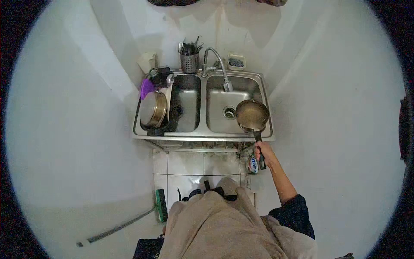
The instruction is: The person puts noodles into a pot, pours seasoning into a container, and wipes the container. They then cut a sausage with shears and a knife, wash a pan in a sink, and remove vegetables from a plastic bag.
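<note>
My right hand [264, 153] is closed around the black handle of a round metal pan [252, 115]. The pan is over the right side of the right sink basin [215, 125], near its front edge, and its brownish round face is turned up towards me. Beside the pan, the basin's drain [229, 112] shows. A curved faucet [206, 60] rises behind the basins, its spout above the right one. My left hand does not appear; only a dark sleeve [146, 248] shows at the bottom left.
A metal pot [154, 108], a purple item [146, 88] and other dishes are piled left of the left basin. Behind stand a perforated utensil holder [189, 63] and a small white tub [236, 61]. A green-headed broom [161, 205] and a printed package [253, 165] are below.
</note>
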`<action>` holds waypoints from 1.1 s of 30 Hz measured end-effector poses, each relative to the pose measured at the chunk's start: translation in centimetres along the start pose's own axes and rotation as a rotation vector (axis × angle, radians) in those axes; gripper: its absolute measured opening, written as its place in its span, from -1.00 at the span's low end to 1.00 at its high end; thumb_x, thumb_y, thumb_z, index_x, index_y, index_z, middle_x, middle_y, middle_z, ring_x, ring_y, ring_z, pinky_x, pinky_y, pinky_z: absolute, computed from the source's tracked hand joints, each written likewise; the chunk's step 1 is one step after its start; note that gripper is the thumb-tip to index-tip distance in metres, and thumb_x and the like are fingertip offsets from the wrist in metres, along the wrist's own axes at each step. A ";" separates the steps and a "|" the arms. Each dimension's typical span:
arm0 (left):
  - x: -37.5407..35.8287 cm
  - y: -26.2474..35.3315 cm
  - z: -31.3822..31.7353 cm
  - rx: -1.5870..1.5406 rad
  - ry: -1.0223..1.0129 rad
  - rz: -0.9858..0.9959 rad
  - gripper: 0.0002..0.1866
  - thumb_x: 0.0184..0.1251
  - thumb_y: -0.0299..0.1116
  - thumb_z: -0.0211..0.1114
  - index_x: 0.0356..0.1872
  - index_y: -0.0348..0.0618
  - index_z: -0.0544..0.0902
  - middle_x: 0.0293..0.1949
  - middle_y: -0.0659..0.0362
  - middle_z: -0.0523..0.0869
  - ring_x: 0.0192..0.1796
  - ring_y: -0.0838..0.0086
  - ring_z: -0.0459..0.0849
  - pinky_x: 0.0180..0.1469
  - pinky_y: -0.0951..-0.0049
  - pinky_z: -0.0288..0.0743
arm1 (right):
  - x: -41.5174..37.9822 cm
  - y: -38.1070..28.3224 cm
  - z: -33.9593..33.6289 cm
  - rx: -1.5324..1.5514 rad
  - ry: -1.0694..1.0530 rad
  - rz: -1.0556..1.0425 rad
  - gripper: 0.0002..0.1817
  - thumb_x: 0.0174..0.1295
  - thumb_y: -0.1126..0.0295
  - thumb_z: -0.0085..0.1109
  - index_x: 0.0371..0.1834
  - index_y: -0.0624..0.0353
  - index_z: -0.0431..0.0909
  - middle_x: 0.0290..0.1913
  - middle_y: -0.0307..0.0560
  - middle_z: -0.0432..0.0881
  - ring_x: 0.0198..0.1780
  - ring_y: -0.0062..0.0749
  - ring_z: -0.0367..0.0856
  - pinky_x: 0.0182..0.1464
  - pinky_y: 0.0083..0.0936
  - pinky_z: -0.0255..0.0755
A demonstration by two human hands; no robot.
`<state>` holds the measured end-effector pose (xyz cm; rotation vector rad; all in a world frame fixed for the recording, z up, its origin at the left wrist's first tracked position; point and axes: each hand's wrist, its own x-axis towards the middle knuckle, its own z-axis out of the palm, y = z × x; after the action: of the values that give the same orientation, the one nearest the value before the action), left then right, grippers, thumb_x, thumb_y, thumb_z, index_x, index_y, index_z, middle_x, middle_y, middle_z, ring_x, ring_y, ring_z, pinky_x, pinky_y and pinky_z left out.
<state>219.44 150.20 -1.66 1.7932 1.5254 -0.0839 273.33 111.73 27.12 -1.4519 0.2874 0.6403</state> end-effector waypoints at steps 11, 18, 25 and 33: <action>4.4 10.6 2.3 0.232 0.180 0.003 -0.71 0.30 -0.16 0.13 -0.36 -0.20 0.62 -0.42 0.00 0.66 -0.38 0.16 0.64 -0.36 0.13 0.50 | 18.7 -1.9 -4.5 -0.480 0.067 0.084 -0.81 0.14 0.35 0.07 -0.34 0.27 0.39 -0.73 -0.15 0.38 -0.77 -0.39 0.35 -0.70 -0.39 0.28; -1.0 12.8 7.3 -0.688 0.034 -0.078 -0.67 0.31 -0.16 0.11 -0.33 -0.27 0.61 -0.38 -0.09 0.65 -0.35 0.05 0.63 -0.31 0.11 0.50 | 25.2 1.7 -9.7 -1.182 0.218 -0.072 -0.65 0.12 0.30 0.15 -0.17 0.40 0.45 -0.56 0.14 0.59 -0.57 -0.13 0.60 -0.45 -0.26 0.48; -1.5 13.2 9.5 0.054 0.130 -0.073 -0.66 0.31 -0.13 0.12 -0.33 -0.25 0.61 -0.38 -0.09 0.65 -0.33 0.06 0.63 -0.32 0.11 0.49 | 21.9 -3.1 -7.7 -1.520 0.271 -0.216 -0.51 0.14 0.23 0.17 0.05 0.35 0.39 -0.42 0.22 0.63 -0.31 0.11 0.63 -0.29 -0.06 0.50; -0.1 13.7 10.2 0.328 0.176 -0.028 -0.65 0.30 -0.09 0.13 -0.33 -0.23 0.61 -0.38 -0.09 0.64 -0.30 0.06 0.62 -0.33 0.10 0.48 | 21.4 -1.0 -8.8 -1.624 0.274 -0.383 -0.64 0.20 0.36 0.05 0.00 0.33 0.32 -0.36 0.21 0.61 -0.37 0.09 0.63 -0.34 -0.06 0.49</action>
<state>235.48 144.36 -1.95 2.0808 1.7412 -0.2051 292.80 108.12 15.04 -3.0461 -0.4541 0.2672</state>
